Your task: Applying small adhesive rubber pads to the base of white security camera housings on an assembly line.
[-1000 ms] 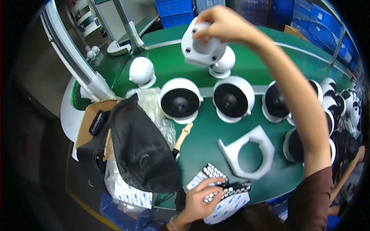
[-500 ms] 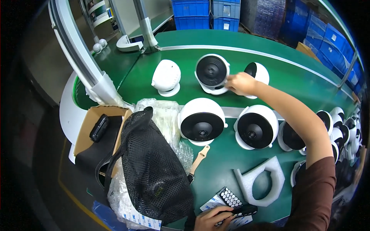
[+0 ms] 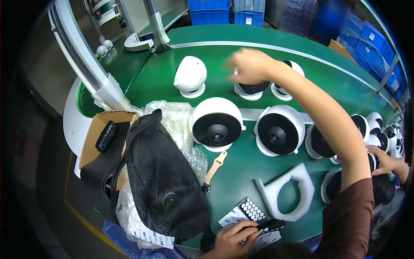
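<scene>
My right hand (image 3: 250, 67), its fingers smeared by motion, reaches over the far green surface. It covers the upper part of a white round camera (image 3: 254, 89) with a black face, and contact cannot be made out. A second white camera (image 3: 190, 74) stands to its left, turned away, and a third (image 3: 282, 91) to its right. At the near edge my left hand (image 3: 235, 240) is closed on a black strip with white round dots (image 3: 271, 225). Beside it a similar dotted strip (image 3: 253, 210) lies over white backing paper (image 3: 230, 216).
Two larger cameras (image 3: 217, 126) (image 3: 279, 131) face me in the nearer row. A white foam ring (image 3: 288, 193), a watch (image 3: 214, 168), a black mesh bag (image 3: 166, 185) and an open carton (image 3: 92, 140) lie nearer. Another person's hand (image 3: 383, 160) touches cameras at right.
My right hand has moved left and up across the middle far camera. The far cameras have shifted right relative to the nearer row. Another person's hand has appeared at right.
</scene>
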Motion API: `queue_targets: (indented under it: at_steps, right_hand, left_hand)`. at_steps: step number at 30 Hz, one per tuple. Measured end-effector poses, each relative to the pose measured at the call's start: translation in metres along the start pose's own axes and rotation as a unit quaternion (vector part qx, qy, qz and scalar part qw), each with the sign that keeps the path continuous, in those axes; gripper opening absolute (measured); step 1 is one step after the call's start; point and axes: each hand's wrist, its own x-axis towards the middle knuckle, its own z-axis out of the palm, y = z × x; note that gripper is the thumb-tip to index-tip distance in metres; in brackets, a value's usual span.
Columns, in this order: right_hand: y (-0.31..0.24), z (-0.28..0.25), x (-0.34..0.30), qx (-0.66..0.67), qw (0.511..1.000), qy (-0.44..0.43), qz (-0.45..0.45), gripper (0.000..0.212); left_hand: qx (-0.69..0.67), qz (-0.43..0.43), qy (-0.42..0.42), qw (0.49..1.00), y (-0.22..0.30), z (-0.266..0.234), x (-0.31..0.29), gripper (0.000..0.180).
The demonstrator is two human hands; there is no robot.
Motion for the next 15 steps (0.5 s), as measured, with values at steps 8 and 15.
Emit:
queue_targets:
  at_steps: [8, 15]
  right_hand:
    - [-0.053, 0.052, 0.097, 0.085, 0.970, 0.023, 0.227, 0.128]
    - [-0.018, 0.037, 0.074, 0.151, 0.949, 0.115, 0.252, 0.114]
  left_hand:
    - [-0.036, 0.016, -0.007, 0.999, -0.005, 0.000, 0.000, 0.005]
    - [-0.017, -0.013, -0.050, 0.999, 0.000, -0.007, 0.006, 0.008]
